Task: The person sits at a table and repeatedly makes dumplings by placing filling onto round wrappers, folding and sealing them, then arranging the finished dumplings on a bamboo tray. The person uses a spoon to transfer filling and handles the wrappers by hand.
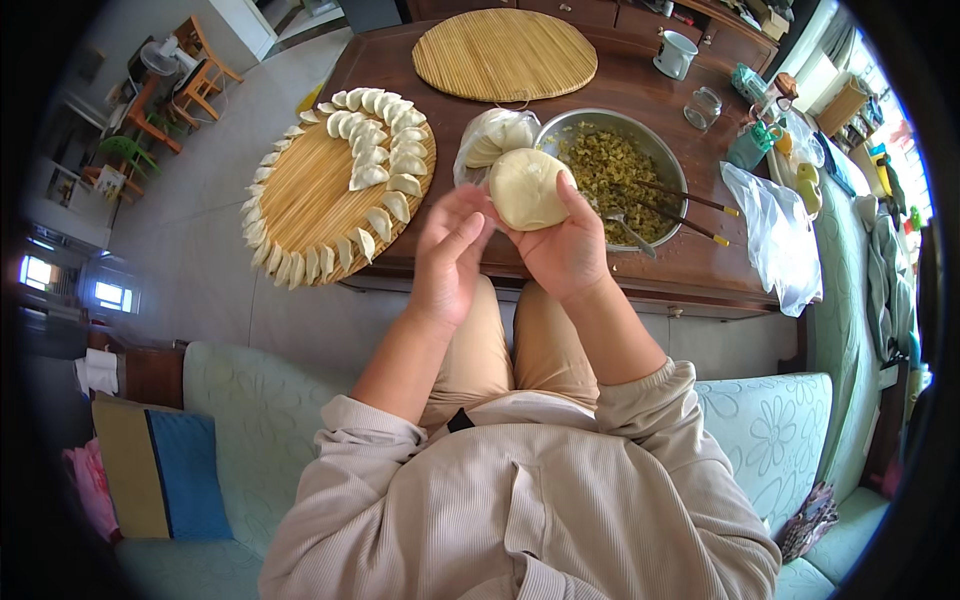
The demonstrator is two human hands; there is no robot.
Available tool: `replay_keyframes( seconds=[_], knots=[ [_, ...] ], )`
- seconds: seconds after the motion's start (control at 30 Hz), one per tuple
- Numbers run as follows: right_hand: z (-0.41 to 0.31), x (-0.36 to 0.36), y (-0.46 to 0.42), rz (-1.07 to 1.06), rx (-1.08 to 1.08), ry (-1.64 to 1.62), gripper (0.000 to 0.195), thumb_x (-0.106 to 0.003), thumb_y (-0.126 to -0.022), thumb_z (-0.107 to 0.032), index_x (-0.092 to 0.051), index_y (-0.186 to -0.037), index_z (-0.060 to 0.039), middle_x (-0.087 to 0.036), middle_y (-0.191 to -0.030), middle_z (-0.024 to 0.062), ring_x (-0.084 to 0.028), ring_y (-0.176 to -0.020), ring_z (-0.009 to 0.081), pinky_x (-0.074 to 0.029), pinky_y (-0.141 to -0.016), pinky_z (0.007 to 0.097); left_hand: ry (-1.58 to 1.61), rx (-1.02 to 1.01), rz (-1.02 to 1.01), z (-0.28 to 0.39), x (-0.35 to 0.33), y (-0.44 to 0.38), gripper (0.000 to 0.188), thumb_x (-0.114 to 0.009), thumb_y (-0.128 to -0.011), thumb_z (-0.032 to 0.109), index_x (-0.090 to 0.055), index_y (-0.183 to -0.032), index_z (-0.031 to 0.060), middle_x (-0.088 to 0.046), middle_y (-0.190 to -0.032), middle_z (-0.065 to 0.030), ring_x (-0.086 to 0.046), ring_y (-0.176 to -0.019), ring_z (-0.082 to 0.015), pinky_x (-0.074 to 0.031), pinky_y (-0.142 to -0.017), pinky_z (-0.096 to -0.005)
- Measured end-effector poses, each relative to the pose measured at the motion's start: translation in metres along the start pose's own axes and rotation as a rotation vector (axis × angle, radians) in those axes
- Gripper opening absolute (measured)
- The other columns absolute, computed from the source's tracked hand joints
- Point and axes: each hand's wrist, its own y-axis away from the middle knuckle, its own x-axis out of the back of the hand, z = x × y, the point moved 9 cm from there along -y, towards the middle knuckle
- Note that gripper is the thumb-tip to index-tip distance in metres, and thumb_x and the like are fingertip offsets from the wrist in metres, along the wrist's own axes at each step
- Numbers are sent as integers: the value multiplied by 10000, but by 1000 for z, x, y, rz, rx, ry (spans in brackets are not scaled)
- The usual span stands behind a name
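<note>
A round, pale dough wrapper (531, 189), perhaps one of a stack, rests in my right hand (566, 240), with the thumb on its right edge. My left hand (452, 244) is at the wrapper's left edge, fingers partly hidden; whether it grips the dough is unclear. Behind the hands, more round wrappers (500, 142) lie in a clear plastic bag. A steel bowl (677, 161) holds chopped filling (611, 165), with a spoon (634, 234) and a pair of chopsticks (694, 199) in it. Folded dumplings (369, 177) line a round slatted tray (304, 202) on the left.
Another round slatted tray (504, 52) lies at the table's back. A white mug (676, 54), a glass jar (703, 109) and a teal container (750, 146) stand at the right. A white plastic bag (776, 236) hangs over the table's (705, 274) right front edge.
</note>
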Motion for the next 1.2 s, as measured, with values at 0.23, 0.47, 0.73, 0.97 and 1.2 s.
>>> replay_keyframes(
  seconds=[0.23, 0.47, 0.73, 0.97, 1.2],
  knots=[
    [-19, -13, 31, 13, 194, 445, 333, -506, -1025, -173, -512, -1309, 1, -603, -1258, 119, -578, -1151, 224, -434, -1021, 335, 115, 143, -7, -22, -36, 23, 426, -612, -969, 174, -480, -1358, 60, -587, -1262, -67, -541, -1192, -188, -417, -1064, -377],
    [-24, -62, 78, -281, 900, 1569, 459, -709, -802, 22, -590, -1244, -16, -600, -1275, 180, -581, -1192, 337, -482, -984, 381, 397, 193, -44, -18, -59, 50, 426, -430, -1056, 356, -461, -1376, 76, -557, -1307, -76, -534, -1221, -212, -438, -1055, -385],
    [-31, -62, 97, -270, 753, 1434, 422, -815, -759, -46, -661, -1151, -14, -611, -1283, 130, -594, -1152, 243, -483, -971, 349, 381, 140, -191, -9, -66, 62, 481, -434, -1065, 321, -362, -1472, 75, -506, -1342, -61, -492, -1268, -190, -404, -1078, -345],
    [-23, -36, 92, -198, 256, 667, 249, -690, -889, 14, -674, -1137, 12, -566, -1341, 95, -605, -1106, 168, -475, -984, 332, -145, -140, -237, 17, -73, 77, 663, -548, -1014, 128, -185, -1565, 61, -380, -1497, -101, -404, -1355, -184, -344, -1122, -351],
    [-26, -30, 92, -114, 220, 523, 203, -564, -978, -45, -657, -1137, 39, -678, -1154, 109, -643, -1007, 139, -518, -895, 290, -237, -177, -227, 21, -74, 90, 615, -650, -938, 55, -303, -1446, 46, -369, -1485, -153, -377, -1390, -212, -310, -1153, -365]
  ],
)
